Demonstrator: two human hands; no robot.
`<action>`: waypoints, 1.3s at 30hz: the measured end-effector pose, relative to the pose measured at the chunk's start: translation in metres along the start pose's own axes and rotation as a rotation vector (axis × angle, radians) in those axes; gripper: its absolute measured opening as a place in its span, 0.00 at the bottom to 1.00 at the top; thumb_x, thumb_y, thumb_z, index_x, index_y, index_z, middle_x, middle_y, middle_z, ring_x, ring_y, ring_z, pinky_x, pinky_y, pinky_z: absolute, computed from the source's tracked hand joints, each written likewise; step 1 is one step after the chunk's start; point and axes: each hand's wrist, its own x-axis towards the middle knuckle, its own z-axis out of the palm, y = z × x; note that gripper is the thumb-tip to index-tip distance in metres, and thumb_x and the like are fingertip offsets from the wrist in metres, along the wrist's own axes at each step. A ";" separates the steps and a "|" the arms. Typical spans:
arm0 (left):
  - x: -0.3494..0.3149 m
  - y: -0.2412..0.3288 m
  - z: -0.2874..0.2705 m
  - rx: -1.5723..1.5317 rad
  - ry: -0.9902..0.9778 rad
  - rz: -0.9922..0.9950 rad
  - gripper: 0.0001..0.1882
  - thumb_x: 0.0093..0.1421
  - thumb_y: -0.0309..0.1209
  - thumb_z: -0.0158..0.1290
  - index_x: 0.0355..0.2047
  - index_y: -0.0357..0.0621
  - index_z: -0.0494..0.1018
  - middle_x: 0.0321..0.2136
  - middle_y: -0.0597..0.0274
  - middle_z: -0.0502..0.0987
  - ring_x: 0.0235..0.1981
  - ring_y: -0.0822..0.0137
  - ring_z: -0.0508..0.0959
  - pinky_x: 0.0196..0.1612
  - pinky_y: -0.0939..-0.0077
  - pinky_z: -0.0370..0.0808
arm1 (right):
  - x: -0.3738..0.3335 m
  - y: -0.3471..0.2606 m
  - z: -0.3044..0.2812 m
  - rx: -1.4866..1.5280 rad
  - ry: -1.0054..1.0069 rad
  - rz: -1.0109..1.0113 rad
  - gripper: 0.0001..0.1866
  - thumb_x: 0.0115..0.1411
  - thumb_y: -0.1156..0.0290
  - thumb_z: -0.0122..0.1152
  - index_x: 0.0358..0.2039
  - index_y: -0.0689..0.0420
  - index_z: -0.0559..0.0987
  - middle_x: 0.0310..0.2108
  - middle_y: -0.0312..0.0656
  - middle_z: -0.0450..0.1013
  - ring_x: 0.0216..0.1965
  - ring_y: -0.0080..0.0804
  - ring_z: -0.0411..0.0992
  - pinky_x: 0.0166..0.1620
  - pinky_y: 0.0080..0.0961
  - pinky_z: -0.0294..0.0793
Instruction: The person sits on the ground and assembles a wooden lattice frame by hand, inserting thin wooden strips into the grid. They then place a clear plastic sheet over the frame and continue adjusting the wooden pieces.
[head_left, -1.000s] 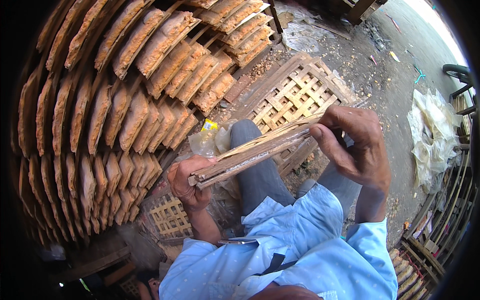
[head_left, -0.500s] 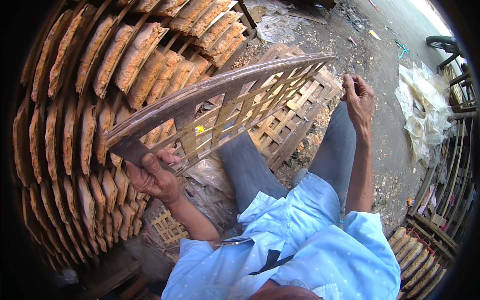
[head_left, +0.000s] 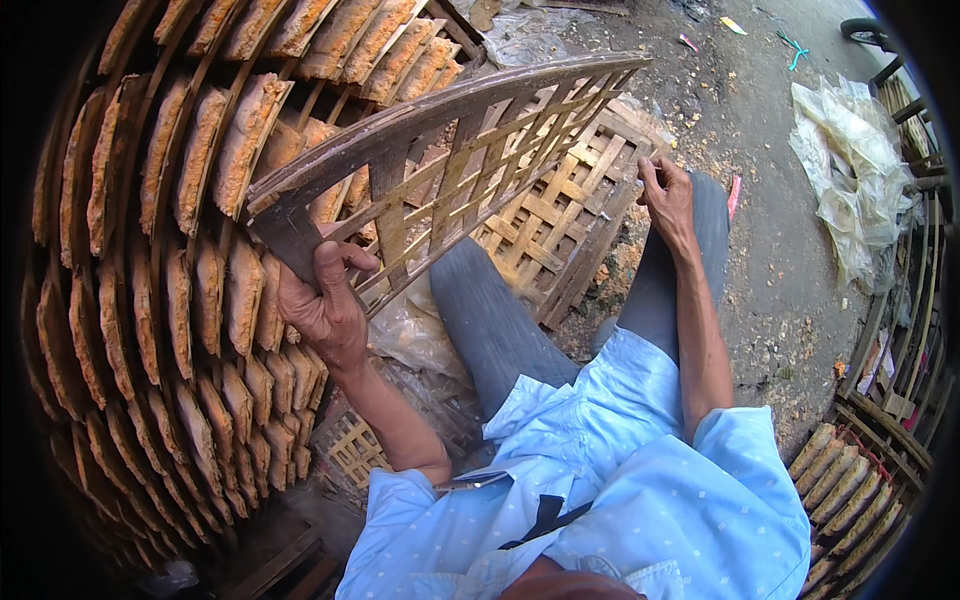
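A lattice tray (head_left: 462, 165) of woven slats in a dark wooden frame stands tilted on its edge in front of me. My left hand (head_left: 335, 318) is closed around its near left corner, thumb and fingers on the frame. Past the tray's far right end, my right hand (head_left: 670, 208) is held above my right knee, apart from the tray. Its thumb and forefinger are pinched together; anything between them is too small to make out. Beneath the raised tray lie more lattice trays (head_left: 548, 215), stacked flat on the ground between my legs.
To the left rise rows of boards bearing rough orange slabs (head_left: 250, 130), close to my left hand. Crumpled clear plastic sheeting (head_left: 850, 170) lies on the right, beside wooden racks (head_left: 905, 300). Scraps litter the ground, and a wheel (head_left: 865, 32) shows at the far right.
My right hand has come nearer and to the left, closer to the tray. The tray and my left hand have shifted slightly, with the grip unchanged. The whole view has turned a little.
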 end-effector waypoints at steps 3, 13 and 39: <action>0.005 0.004 0.010 0.019 0.137 -0.067 0.15 0.76 0.35 0.54 0.48 0.32 0.75 0.24 0.59 0.81 0.26 0.71 0.81 0.32 0.77 0.80 | -0.002 -0.008 0.002 0.055 -0.024 0.071 0.20 0.72 0.58 0.62 0.37 0.66 0.82 0.23 0.42 0.79 0.27 0.27 0.78 0.33 0.32 0.77; -0.010 0.053 0.009 0.129 0.325 -0.017 0.14 0.76 0.32 0.54 0.46 0.28 0.76 0.21 0.58 0.78 0.19 0.75 0.75 0.20 0.82 0.76 | -0.002 -0.003 0.009 -0.081 -0.025 -0.064 0.19 0.74 0.58 0.62 0.36 0.63 0.81 0.21 0.35 0.74 0.22 0.19 0.74 0.27 0.25 0.73; -0.144 -0.023 -0.142 -0.310 0.550 -0.586 0.15 0.77 0.45 0.52 0.37 0.49 0.75 0.18 0.68 0.73 0.15 0.79 0.70 0.18 0.84 0.67 | 0.070 -0.053 0.024 0.254 -0.621 -0.055 0.22 0.77 0.55 0.55 0.53 0.63 0.81 0.53 0.50 0.81 0.48 0.33 0.79 0.53 0.38 0.79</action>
